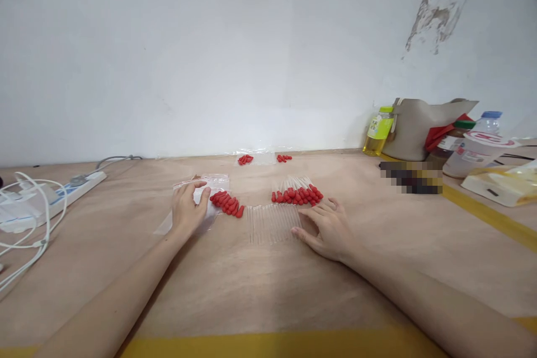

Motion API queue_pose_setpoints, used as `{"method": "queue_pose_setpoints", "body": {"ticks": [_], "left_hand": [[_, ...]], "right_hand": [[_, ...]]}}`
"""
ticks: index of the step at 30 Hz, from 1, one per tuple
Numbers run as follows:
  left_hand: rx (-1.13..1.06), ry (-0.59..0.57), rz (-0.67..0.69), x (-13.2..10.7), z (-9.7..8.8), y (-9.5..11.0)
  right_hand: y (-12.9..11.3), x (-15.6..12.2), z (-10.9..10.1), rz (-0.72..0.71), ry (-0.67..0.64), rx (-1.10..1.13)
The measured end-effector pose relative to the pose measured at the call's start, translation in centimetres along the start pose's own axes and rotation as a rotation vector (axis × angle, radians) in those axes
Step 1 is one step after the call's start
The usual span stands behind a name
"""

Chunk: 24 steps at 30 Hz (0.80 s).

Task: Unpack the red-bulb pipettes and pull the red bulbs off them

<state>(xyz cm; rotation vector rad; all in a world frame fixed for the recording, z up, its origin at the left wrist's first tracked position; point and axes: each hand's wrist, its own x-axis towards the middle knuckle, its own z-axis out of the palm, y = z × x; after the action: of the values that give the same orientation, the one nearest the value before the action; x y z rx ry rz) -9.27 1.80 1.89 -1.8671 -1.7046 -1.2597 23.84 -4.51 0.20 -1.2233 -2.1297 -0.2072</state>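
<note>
My left hand [188,208] lies flat on a pile of clear plastic bags [210,185], fingers stretched out. Just right of it sits a heap of loose red rubber bulbs [227,203]. A row of clear glass tubes [272,222] lies side by side in front of me. My right hand [328,228] rests open on the table, its fingertips touching the right end of that row. Behind the hand lies a bunch of droppers with red bulbs [297,192] fitted on.
Two small clear bags of red bulbs [245,159] [284,158] lie by the wall. A power strip with white cables [62,193] is at left. Bottles [378,131], a grey bag [419,126] and packets [501,184] crowd the right. Yellow tape [268,345] edges the brown paper.
</note>
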Motion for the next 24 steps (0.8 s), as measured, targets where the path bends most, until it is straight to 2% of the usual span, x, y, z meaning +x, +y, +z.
{"method": "queue_pose_setpoints", "body": {"ticks": [2, 3, 4, 6, 9, 12, 15, 18, 21, 24], "left_hand": [[-0.003, 0.019, 0.089, -0.1, -0.6, 1.6], [-0.012, -0.015, 0.128, -0.2, -0.8, 2.7], [-0.018, -0.082, 0.163, -0.3, -0.9, 3.9], [-0.009, -0.298, 0.263, -0.3, -0.4, 6.6], [0.028, -0.45, 0.379, 0.0, 1.5, 10.3], [0.061, -0.537, 0.406, 0.6, 4.0, 12.5], [0.063, -0.619, 0.373, 1.2, 6.0, 13.3], [0.043, -0.647, 0.333, 1.5, 7.1, 13.3], [0.039, -0.629, 0.293, 1.3, 7.0, 13.1], [0.022, -0.55, 0.227, 0.7, 5.6, 12.4]], "right_hand": [[0.7, 0.2, -0.3, 0.026, 0.039, 0.0], [1.1, 0.3, -0.5, 0.045, 0.061, -0.005], [1.6, 0.5, -0.7, 0.067, 0.085, -0.011], [2.7, 0.7, -1.0, 0.121, 0.132, -0.021], [4.1, 1.0, -1.2, 0.209, 0.195, -0.031], [4.8, 1.1, -1.4, 0.276, 0.231, -0.036], [4.8, 1.1, -1.5, 0.288, 0.248, -0.029], [4.4, 1.0, -1.5, 0.261, 0.249, -0.028], [4.2, 0.9, -1.1, 0.234, 0.243, -0.032], [4.3, 0.7, -0.7, 0.225, 0.248, -0.024]]}}
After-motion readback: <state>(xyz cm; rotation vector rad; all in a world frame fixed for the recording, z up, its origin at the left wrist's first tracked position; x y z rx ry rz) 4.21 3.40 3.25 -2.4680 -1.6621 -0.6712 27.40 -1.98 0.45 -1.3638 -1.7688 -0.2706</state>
